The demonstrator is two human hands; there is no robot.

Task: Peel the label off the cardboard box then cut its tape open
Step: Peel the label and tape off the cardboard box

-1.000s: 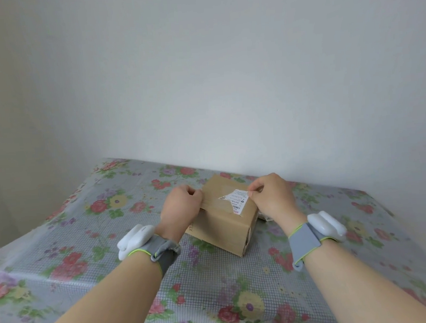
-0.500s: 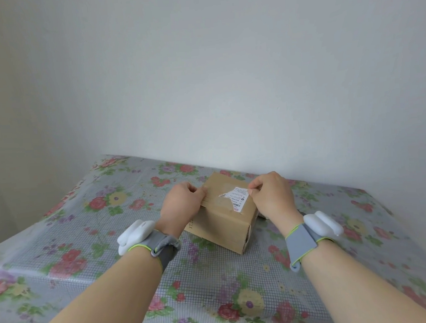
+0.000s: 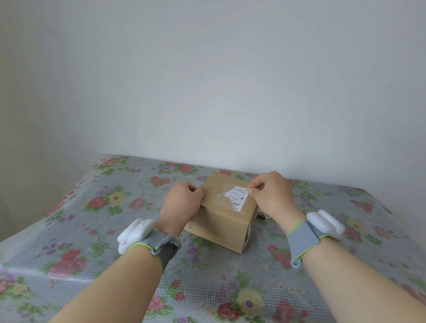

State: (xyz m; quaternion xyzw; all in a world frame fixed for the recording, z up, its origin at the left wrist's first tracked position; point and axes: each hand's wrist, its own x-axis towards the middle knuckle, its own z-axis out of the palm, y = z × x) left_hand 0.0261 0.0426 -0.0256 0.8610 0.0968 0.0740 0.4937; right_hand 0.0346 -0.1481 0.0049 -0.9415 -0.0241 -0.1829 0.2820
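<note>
A brown cardboard box [image 3: 222, 224] sits on the flowered table, turned corner-on to me, with clear tape across its top. A white printed label [image 3: 236, 196] with a torn left edge is stuck on the top face. My left hand [image 3: 183, 203] has its fingers curled over the box's left top edge and holds it. My right hand [image 3: 270, 193] pinches the label's right end between thumb and forefinger at the box's right top edge.
The table wears a floral cloth [image 3: 217, 288] under a clear gridded cover and meets a white wall behind the box. Something small and partly hidden lies behind the box under my right wrist [image 3: 262, 214]. Both wrists carry grey bands with white devices.
Both hands keep their hold and place on the box. The label looks the same; the view has shifted only slightly.
</note>
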